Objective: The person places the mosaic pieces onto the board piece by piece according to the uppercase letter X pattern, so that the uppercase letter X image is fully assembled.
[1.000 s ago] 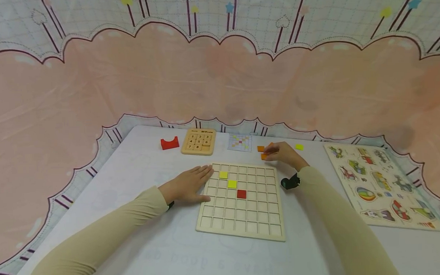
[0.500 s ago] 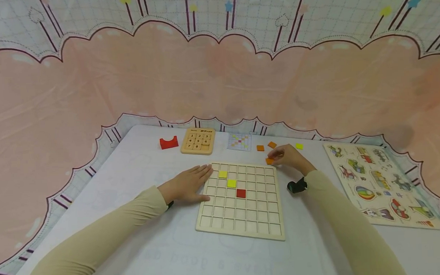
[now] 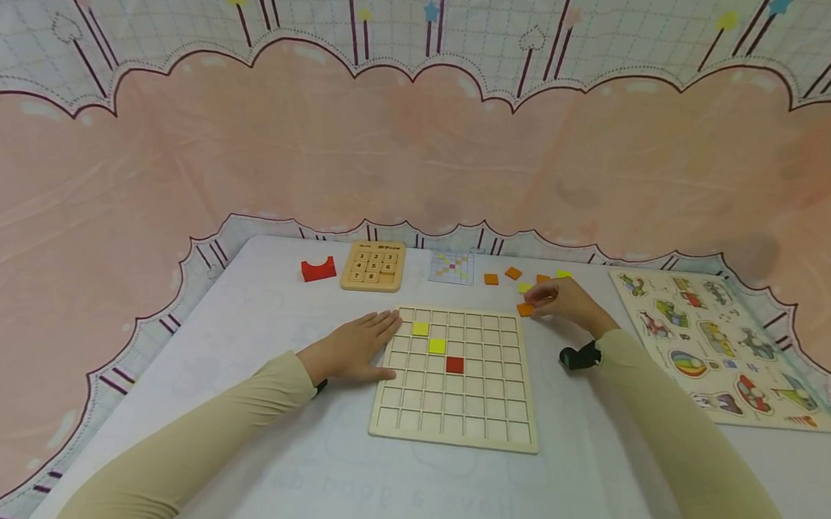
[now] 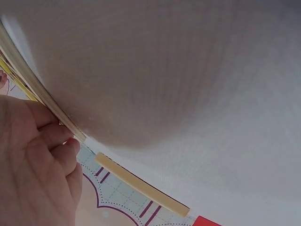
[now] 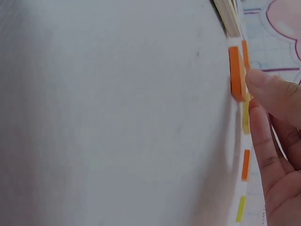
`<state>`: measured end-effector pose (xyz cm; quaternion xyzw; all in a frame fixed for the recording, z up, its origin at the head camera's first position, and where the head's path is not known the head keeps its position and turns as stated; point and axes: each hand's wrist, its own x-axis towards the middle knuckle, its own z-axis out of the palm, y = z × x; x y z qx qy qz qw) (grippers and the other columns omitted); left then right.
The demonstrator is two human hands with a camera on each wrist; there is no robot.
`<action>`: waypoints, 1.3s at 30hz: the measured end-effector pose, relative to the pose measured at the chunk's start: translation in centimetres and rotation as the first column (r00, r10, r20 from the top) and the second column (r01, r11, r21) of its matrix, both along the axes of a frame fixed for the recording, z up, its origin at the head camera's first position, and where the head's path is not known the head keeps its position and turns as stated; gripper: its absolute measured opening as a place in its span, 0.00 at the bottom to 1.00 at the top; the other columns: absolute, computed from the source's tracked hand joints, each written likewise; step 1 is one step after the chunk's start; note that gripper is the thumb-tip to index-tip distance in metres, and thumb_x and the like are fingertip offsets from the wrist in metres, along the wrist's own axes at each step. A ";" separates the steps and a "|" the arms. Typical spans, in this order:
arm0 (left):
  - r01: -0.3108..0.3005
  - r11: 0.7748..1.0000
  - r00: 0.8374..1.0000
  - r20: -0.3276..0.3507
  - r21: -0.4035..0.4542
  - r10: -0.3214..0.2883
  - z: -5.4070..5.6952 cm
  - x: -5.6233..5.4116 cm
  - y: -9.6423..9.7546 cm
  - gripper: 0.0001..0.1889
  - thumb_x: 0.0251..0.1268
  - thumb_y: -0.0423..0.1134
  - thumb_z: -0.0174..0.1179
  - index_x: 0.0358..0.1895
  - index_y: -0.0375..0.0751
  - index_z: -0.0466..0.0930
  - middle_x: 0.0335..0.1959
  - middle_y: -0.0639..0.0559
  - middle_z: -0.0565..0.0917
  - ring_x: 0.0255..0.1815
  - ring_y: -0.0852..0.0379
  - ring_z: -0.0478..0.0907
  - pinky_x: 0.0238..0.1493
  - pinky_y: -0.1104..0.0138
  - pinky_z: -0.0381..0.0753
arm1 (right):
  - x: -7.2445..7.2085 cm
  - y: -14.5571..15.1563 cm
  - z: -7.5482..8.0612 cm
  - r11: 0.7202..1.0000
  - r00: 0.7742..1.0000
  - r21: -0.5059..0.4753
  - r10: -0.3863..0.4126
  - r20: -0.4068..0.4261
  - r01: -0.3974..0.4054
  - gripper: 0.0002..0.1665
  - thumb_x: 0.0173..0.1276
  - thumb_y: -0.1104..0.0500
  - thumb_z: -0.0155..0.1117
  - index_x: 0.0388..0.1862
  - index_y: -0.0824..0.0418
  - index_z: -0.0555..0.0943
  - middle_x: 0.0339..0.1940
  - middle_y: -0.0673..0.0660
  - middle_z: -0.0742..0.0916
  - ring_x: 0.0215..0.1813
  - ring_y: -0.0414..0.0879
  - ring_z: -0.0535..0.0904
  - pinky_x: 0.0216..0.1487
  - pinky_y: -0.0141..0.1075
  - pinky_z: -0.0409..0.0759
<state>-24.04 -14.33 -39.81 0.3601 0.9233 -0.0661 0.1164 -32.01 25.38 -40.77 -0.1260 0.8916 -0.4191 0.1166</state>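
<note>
My right hand (image 3: pixel 561 300) pinches a square orange tile (image 3: pixel 524 310) between thumb and fingertips, just off the far right corner of the wooden grid board (image 3: pixel 456 434). In the right wrist view that orange tile (image 5: pixel 236 73) stands out from the fingertips, close over the white tabletop. My left hand (image 3: pixel 353 349) lies with straight fingers along the board's left edge; the left wrist view shows its fingers (image 4: pixel 59 136) against the board's side. Two yellow tiles (image 3: pixel 437 346) and a red tile (image 3: pixel 455 365) sit diagonally in the board's cells.
Behind the right hand lie loose orange tiles (image 3: pixel 491 279) and yellow tiles (image 3: pixel 524 287). A small pattern card (image 3: pixel 452 267), a wooden number puzzle (image 3: pixel 373 266) and a red arched block (image 3: pixel 318 269) line the back. A picture puzzle board (image 3: pixel 721 348) lies at right.
My right hand has moved right and a little nearer, carrying the orange tile along. A yellow tile and another orange tile now show behind it. The left hand stays put.
</note>
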 end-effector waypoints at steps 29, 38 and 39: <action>0.009 1.000 1.000 -0.014 0.011 -0.009 -0.3 -0.2 0.0 0.48 0.63 0.68 0.44 0.74 0.35 0.45 0.77 0.42 0.49 0.78 0.47 0.46 0.77 0.56 0.48 | 0.2 -0.2 0.3 0.990 0.999 0.136 0.044 -0.002 -0.043 0.17 0.54 0.64 0.71 0.44 0.68 0.84 0.42 0.63 0.86 0.37 0.41 0.78 0.41 0.26 0.77; 0.010 1.000 1.000 -0.011 0.006 -0.010 -0.1 -0.1 0.0 0.48 0.64 0.68 0.44 0.74 0.34 0.45 0.76 0.42 0.49 0.77 0.47 0.46 0.77 0.56 0.48 | 1.3 -0.9 0.6 0.995 0.995 0.083 0.068 -0.077 -0.062 0.17 0.54 0.64 0.71 0.43 0.71 0.83 0.43 0.67 0.86 0.33 0.35 0.78 0.36 0.21 0.77; 0.009 1.000 1.000 -0.010 0.005 -0.009 -0.1 -0.1 0.0 0.48 0.63 0.68 0.44 0.74 0.34 0.45 0.76 0.42 0.49 0.78 0.47 0.46 0.77 0.56 0.48 | 1.5 -1.0 0.7 0.994 0.994 0.082 0.075 -0.084 -0.068 0.17 0.55 0.64 0.71 0.43 0.72 0.83 0.43 0.67 0.86 0.34 0.35 0.78 0.36 0.21 0.77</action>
